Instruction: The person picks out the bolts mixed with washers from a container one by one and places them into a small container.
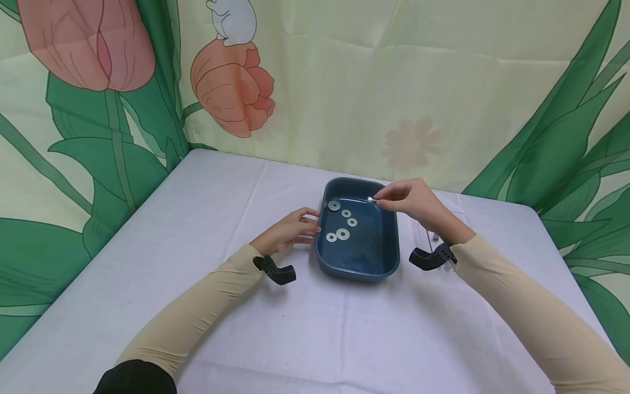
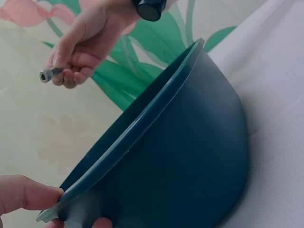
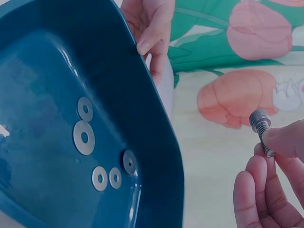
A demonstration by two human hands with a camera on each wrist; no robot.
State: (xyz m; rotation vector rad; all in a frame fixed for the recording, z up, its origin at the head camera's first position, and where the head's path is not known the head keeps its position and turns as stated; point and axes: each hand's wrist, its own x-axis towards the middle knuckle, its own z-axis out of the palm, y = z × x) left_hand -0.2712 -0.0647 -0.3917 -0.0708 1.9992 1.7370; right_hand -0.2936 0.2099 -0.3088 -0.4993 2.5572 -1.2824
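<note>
A socket-head bolt (image 3: pixel 260 124) is pinched between the thumb and fingers of my right hand (image 1: pixel 418 203), its head outward and part of its thread showing. That hand is above the far right part of a dark blue tray (image 1: pixel 361 262). My left hand (image 1: pixel 290 230) touches the tray's left side, fingertips at the rim and outer wall, without visibly gripping over the edge. Inside the tray several flat metal washers lie toward its left side, among them a large washer (image 1: pixel 343 234) beside a smaller washer (image 1: pixel 331 237). The left wrist view shows the bolt's hex recess.
Partly hidden under my right forearm, a clear plastic case (image 1: pixel 422 236) with small metal pieces stands right of the tray. White cloth (image 1: pixel 275 334) covers the table. A flower-patterned curtain (image 1: pixel 344 98) hangs behind it.
</note>
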